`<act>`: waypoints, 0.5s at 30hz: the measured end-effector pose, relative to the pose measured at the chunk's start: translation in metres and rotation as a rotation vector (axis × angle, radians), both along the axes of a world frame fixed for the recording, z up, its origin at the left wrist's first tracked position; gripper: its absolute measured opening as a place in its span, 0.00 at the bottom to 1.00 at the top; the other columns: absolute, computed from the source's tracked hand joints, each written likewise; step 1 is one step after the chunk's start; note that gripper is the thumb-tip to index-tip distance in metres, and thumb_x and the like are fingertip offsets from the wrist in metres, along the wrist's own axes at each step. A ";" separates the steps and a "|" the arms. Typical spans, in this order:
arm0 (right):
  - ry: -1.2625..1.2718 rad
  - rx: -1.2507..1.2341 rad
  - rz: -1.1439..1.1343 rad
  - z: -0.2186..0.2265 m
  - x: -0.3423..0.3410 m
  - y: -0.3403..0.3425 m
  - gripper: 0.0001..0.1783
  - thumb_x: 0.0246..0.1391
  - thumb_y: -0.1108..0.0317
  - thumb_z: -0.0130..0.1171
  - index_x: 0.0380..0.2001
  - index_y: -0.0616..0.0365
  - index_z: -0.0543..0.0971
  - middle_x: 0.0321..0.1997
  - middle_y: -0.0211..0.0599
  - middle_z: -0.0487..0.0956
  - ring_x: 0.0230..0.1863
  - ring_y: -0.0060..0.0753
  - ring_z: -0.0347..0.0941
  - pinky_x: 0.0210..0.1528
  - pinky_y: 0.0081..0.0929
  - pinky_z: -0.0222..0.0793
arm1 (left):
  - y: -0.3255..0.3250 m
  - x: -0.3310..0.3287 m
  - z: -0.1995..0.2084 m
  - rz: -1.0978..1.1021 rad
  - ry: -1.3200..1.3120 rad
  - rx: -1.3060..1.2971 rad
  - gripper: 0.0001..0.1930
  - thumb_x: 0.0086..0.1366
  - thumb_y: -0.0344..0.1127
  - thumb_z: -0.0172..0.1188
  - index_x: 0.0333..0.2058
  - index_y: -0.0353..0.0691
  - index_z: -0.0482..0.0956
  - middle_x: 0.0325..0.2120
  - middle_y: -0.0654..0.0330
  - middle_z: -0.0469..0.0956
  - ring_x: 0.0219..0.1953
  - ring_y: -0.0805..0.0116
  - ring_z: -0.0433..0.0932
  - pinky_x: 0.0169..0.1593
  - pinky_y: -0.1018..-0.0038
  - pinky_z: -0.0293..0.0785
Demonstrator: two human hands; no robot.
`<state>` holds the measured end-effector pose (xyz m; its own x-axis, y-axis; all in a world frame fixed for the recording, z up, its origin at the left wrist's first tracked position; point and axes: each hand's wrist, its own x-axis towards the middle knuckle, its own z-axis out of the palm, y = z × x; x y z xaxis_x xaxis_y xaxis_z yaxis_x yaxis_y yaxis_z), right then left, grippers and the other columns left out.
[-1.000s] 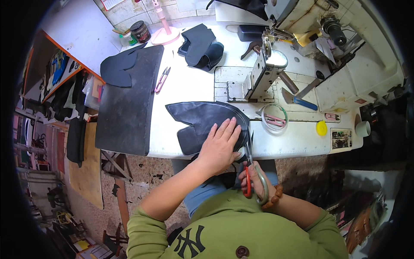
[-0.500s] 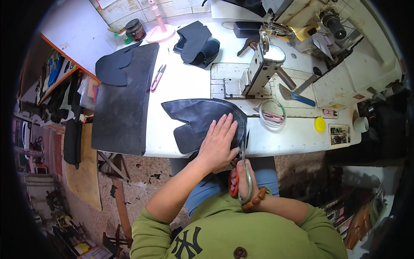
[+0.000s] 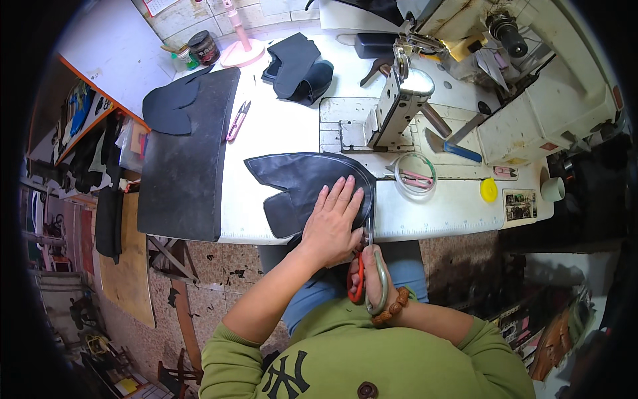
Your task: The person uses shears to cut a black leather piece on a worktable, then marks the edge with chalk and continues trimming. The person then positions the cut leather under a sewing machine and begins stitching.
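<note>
A black leather piece (image 3: 272,169) with a notched left side and pale lines along its rim lies at the table's front edge. My left hand (image 3: 334,223) rests flat on it, fingers stretched out. Below its right edge, my right hand (image 3: 377,279) grips a pair of scissors (image 3: 359,279) with one red and one grey-green handle. The scissors point away from me, their blades close together at the leather's right border. Where the blades meet the leather is partly hidden by my left thumb.
A sewing machine (image 3: 399,110) stands behind the leather. Left lie a dark board (image 3: 179,173) and pink thread snips (image 3: 237,123). At the right are a clear round dish (image 3: 415,176), a blue-handled knife (image 3: 462,151) and a yellow lid (image 3: 488,190). More black pieces (image 3: 299,70) lie at the back.
The scissor blades, spread apart before, have come together at the leather's right edge. My left hand stays flat on the leather. The whole view has shifted slightly.
</note>
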<state>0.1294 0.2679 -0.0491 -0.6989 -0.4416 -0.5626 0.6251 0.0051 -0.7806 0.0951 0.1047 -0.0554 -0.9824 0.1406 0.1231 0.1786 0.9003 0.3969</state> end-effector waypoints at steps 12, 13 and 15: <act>-0.060 -0.063 -0.111 0.006 0.004 0.005 0.25 0.67 0.42 0.45 0.45 0.56 0.67 0.23 0.26 0.65 0.15 0.16 0.58 0.16 0.19 0.59 | 0.002 -0.001 0.001 0.020 0.014 -0.032 0.38 0.58 0.50 0.60 0.63 0.35 0.63 0.68 0.44 0.54 0.71 0.49 0.51 0.71 0.54 0.46; -0.054 -0.057 -0.106 0.007 0.003 0.008 0.24 0.67 0.43 0.45 0.43 0.57 0.67 0.22 0.26 0.65 0.15 0.16 0.58 0.15 0.19 0.58 | 0.003 -0.001 0.001 0.025 0.018 -0.033 0.37 0.58 0.49 0.60 0.63 0.35 0.64 0.68 0.45 0.55 0.71 0.49 0.51 0.71 0.54 0.46; -0.049 -0.032 -0.096 0.009 0.001 0.014 0.23 0.67 0.45 0.45 0.39 0.57 0.67 0.21 0.27 0.65 0.14 0.16 0.57 0.15 0.18 0.57 | 0.005 -0.003 0.002 0.044 0.070 -0.038 0.35 0.58 0.48 0.61 0.60 0.35 0.67 0.66 0.45 0.58 0.69 0.48 0.55 0.69 0.54 0.50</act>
<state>0.1299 0.2817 -0.0398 -0.7114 -0.3921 -0.5833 0.6585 -0.0817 -0.7481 0.0924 0.1102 -0.0532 -0.9769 0.1039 0.1867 0.1649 0.9222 0.3498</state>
